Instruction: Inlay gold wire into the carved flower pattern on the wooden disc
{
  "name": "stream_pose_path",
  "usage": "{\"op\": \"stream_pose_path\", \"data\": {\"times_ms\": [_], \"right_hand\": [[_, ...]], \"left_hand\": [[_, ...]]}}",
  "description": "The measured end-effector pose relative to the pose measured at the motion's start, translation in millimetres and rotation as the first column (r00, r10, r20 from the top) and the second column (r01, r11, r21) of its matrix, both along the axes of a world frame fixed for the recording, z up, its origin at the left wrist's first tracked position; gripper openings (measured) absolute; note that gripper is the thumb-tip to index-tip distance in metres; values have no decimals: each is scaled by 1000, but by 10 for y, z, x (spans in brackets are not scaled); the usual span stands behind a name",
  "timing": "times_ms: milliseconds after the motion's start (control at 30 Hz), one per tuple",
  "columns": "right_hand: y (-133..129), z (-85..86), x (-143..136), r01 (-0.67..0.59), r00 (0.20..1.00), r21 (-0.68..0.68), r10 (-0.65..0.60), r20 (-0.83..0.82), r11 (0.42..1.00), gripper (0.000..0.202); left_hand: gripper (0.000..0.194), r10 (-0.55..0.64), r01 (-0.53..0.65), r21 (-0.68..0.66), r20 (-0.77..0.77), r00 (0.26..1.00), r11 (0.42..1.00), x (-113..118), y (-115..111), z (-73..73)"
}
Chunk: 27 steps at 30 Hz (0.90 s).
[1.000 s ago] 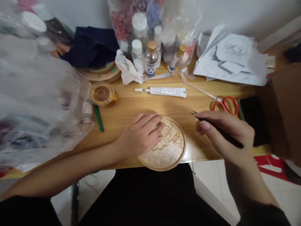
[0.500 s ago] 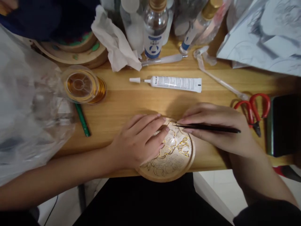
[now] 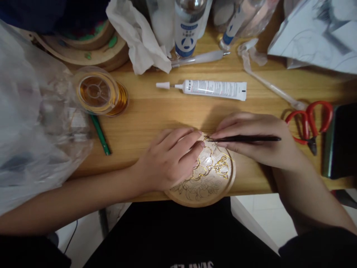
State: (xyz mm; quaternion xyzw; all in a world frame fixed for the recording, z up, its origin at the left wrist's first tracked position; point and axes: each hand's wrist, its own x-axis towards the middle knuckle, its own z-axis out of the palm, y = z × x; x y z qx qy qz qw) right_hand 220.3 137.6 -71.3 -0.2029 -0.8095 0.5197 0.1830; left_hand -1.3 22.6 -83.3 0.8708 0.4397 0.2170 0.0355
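A round wooden plaque lies at the table's front edge and overhangs it slightly. Gold wire outlines part of its pale face, and pencilled flowers show on the lower part. My left hand rests across the plaque's left side and holds it, its fingertips close to the wire. Black tweezers are gripped between the thumb and fingers of my right hand. Their thin tip touches or hovers over the plaque's top edge, close to my left fingertips; contact is too fine to tell.
Beyond the plaque lies a white glue tube. A spool of gold wire and a green pen are left; red-handled cutters and a dark phone are right. Bottles and crumpled tissue stand behind.
The whole view has shifted, so the table things sit higher in the picture. Both hands keep nearly the same place on the plaque, and the tweezers' tip stays near its top edge.
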Motion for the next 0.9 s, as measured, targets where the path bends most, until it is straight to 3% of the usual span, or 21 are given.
{"op": "stream_pose_path", "data": {"times_ms": [567,900], "right_hand": [[5,-2,-14,14,1000,-47,-14,13,999,20],[-25,-12,-22,71,997,-64,-70,14,995,17]], "left_hand": [[20,1,-1,68,-7,1000,998,8,26,15],[21,9,-7,-27,71,997,1000,-4,21,-4]]}}
